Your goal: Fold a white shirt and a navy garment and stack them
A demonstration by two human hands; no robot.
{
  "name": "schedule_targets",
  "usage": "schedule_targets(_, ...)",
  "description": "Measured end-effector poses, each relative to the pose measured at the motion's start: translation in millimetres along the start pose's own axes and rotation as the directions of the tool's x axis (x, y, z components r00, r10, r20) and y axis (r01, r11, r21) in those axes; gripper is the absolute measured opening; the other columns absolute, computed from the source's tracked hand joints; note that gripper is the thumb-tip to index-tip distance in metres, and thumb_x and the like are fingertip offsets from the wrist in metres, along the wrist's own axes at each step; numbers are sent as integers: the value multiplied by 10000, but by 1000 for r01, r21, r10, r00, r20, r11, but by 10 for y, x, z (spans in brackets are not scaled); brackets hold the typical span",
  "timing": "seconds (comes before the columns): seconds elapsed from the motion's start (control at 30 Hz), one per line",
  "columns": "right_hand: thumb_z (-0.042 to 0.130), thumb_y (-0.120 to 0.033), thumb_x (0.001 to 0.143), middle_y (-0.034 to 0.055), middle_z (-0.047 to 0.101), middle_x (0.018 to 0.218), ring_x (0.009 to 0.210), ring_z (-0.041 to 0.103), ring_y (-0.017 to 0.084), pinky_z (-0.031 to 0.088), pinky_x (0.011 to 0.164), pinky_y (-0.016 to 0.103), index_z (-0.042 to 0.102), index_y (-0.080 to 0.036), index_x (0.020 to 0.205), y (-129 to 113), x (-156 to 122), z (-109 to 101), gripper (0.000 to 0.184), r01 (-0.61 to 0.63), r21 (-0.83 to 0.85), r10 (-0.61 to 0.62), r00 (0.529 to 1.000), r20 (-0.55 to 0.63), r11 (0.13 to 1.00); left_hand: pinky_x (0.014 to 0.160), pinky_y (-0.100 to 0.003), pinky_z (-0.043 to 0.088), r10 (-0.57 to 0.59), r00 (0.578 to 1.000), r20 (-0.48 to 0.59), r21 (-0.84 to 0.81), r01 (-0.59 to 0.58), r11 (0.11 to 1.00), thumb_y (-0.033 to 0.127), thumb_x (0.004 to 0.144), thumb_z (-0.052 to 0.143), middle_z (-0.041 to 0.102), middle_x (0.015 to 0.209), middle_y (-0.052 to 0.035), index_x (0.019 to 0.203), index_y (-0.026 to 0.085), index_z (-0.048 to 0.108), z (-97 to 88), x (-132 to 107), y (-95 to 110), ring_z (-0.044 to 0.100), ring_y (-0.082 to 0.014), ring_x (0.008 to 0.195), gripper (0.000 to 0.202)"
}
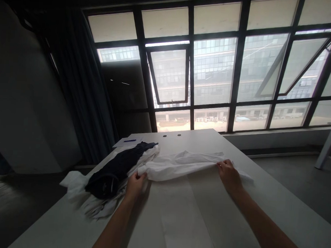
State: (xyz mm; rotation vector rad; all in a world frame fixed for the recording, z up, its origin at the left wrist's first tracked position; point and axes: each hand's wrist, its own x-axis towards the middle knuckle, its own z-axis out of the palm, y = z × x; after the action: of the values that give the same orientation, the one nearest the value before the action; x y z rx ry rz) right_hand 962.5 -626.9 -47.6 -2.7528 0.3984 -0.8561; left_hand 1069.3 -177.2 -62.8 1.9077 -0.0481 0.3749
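Note:
A white cloth garment [180, 164] lies stretched across the table, its near edge raised a little between my two hands. My left hand [136, 183] pinches its left end. At the right part of the same edge, my right hand [228, 173] is closed on the fabric. What kind of garment it is I cannot tell. Just left of my left hand lies a pile of clothes, with a dark navy garment [118, 168] on top and white and pale pieces [77, 184] beneath and around it.
The white table [261, 203] runs away toward large framed windows [212, 71], two panes tilted outward. A blue pen [130, 140] rests on paper at the far left corner. Two round cable holes [165, 136] sit near the far edge. A dark curtain [81, 90] hangs left; another table [328, 143] stands right.

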Motion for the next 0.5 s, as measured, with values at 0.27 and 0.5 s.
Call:
schedule_targets(0.27, 379, -424, 1020, 166, 576, 1104, 1086, 558, 291, 457, 979, 409, 680, -169, 1113, 180, 170, -197, 406, 91, 203, -17, 941, -339, 975, 800, -304, 527, 50, 998, -24, -341, -55, 939, 604, 735, 766, 743, 982, -57, 1057, 147, 703, -213, 85, 474, 673, -222, 897, 562)
schedule_targets(0.5, 520, -276, 873, 152, 432, 1506, 1440, 313, 312, 308, 1144, 494, 451, -194, 1422, 116, -7, 249, 559, 198, 95, -203, 978, 39, 976, 861, -325, 530, 17, 1000, 6, -223, -16, 975, 533, 741, 763, 725, 1118, -93, 1151, 168, 653, -26, 31, 214, 679, -253, 1007, 560)
